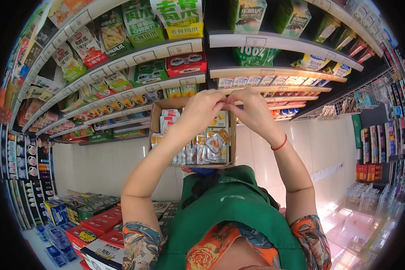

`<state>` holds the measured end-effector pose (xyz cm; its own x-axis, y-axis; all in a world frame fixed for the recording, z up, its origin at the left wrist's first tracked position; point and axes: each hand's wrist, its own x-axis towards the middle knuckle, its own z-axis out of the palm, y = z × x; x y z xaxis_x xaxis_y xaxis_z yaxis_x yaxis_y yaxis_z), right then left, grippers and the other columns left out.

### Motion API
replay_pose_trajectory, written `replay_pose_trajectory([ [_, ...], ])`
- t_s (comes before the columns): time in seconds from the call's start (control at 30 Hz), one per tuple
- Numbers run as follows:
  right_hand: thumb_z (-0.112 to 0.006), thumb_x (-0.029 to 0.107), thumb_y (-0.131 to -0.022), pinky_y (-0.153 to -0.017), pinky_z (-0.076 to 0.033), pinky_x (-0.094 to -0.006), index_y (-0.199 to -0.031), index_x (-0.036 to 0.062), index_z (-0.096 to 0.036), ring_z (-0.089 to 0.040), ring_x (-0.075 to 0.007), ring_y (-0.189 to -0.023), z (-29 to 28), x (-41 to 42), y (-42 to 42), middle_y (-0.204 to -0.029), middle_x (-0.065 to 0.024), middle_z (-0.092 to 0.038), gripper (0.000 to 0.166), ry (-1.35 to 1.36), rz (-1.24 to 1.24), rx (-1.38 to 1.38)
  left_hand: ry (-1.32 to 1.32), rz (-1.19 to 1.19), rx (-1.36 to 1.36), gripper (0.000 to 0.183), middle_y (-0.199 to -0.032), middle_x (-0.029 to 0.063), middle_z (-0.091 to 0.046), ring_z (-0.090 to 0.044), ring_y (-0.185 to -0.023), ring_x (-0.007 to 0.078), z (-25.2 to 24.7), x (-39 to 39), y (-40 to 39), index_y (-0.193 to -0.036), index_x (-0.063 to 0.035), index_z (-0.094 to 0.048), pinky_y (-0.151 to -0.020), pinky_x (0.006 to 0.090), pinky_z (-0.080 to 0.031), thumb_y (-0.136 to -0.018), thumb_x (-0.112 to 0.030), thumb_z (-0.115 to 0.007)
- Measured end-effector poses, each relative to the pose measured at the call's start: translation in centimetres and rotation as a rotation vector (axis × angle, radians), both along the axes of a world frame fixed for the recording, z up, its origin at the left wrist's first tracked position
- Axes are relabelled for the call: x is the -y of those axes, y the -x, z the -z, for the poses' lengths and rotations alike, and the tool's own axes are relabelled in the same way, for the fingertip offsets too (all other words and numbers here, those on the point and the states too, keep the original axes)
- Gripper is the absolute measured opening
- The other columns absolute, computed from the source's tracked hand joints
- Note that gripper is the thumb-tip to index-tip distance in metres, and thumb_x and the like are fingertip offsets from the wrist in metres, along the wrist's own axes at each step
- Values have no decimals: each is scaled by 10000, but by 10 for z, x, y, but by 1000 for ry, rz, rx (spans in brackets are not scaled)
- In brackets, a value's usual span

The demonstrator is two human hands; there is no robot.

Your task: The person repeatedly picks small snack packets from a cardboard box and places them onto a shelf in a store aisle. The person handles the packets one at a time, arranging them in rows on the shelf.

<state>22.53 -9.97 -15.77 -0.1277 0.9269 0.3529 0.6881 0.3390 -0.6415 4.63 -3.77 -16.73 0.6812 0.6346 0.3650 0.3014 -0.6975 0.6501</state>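
Observation:
My left hand (pixel 204 107) and my right hand (pixel 249 104) meet at the fingertips, pinched together over the far right part of an open cardboard carton (pixel 156 116). Whether a small thing sits between the fingertips I cannot tell. Inside the carton, small silver foil snack packets (pixel 190 152) stand in rows. One packet with an orange end (pixel 218 141) lies slantwise on top at the right. Packets with red and white print (pixel 168 118) fill the far left part. My left forearm and hand hide the middle of the carton.
Ahead on the left, shelves hold bagged snacks (pixel 143 23); on the right shelves stand milk cartons (pixel 248 81). Price-tag rails (pixel 185 47) edge the shelves. Stacked red boxes (pixel 103 221) are by my left elbow. A wire rack (pixel 344 98) stands farther right, above the tiled floor (pixel 297 135).

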Motion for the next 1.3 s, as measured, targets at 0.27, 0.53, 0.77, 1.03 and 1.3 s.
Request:
replay_pose_trajectory([
  [0.27,-697,119,-794,-704,-496,-440,-822,37,-659,-642,-337,-775,95,25,16,-791,-132,-682,95,273,60,-52,195,9,-122,143,-889,178,-679,-661,-806,350,101,21,12,-956,3,-676,-714,395,-523,-830,-61,-649],
  [0.53,-658,89,-795,-702,-513,-445,-842,34,-648,-654,-369,-793,180,49,31,-800,-177,-670,73,446,99,-39,323,13,-220,129,-887,197,-655,-625,-882,397,180,45,21,-908,-20,-669,-774,478,-499,-789,-63,-643],
  [0.77,-620,89,-802,-744,-515,-493,-941,-1,-589,-652,-415,-831,228,67,46,-843,-235,-664,169,540,109,53,180,38,-379,140,-986,160,-631,-576,-980,370,226,65,28,-905,-11,-672,-871,426,-484,-768,-37,-656],
  [1.03,-556,61,-828,-818,-517,-519,-999,-63,-576,-648,-463,-898,247,65,72,-936,-326,-652,212,807,313,79,-76,7,-531,218,-1209,125,-592,-526,-1128,327,270,86,46,-967,-32,-697,-940,457,-458,-757,-84,-672],
  [1.3,-581,85,-816,-864,-503,-515,-1098,-58,-576,-621,-479,-975,274,75,80,-1018,-346,-625,316,792,238,27,-59,48,-580,193,-1028,104,-630,-568,-1049,295,257,88,51,-942,-36,-692,-863,418,-502,-781,-43,-585],
])
